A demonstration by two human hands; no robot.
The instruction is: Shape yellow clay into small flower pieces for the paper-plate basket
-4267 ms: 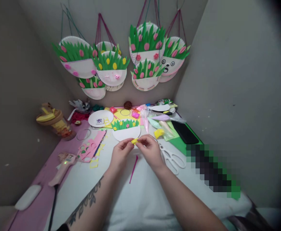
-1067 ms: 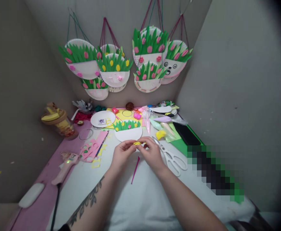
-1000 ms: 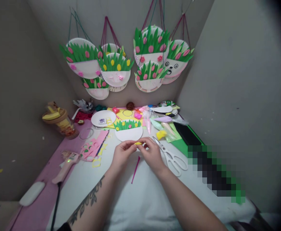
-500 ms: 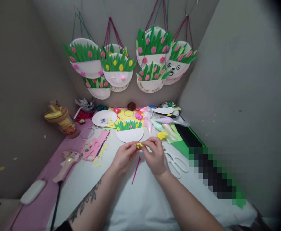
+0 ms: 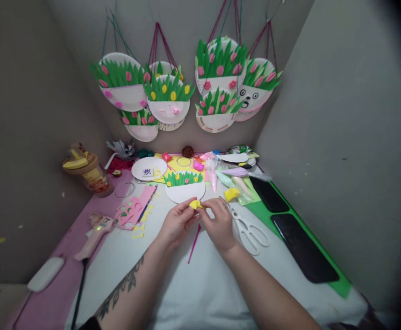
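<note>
1. Against 0.5 s ago, the yellow piece [image 5: 195,205] shows a broader, fuller face above the fingertips; then it looked narrower and folded.
2. More of the blade end of the white scissors [image 5: 250,231] shows beside the right hand [image 5: 218,224] than in that frame.
3. The magenta stick [image 5: 194,244] lies on the pale cloth [image 5: 200,298] as before, below the hands.
4. The round white plate [image 5: 138,168] at the back left holds a small marked tile [image 5: 148,172] and yellow scraps [image 5: 158,173].
5. The brown-rimmed cup [image 5: 95,179] has something yellow across its top; its contents are too blurred to tell.
6. Clear bags at the back hold pink [image 5: 213,178] and lilac [image 5: 236,172] material.
7. On the wall, hanging paper baskets [image 5: 169,114] carry green leaves, with pink or yellow flowers.
8. The left hand [image 5: 176,223] and right hand pinch the yellow piece between them, fingers curled, just in front of the leaf-topped white disc [image 5: 185,192].
9. The 2 forearms reach in from the bottom edge and converge there.
</note>
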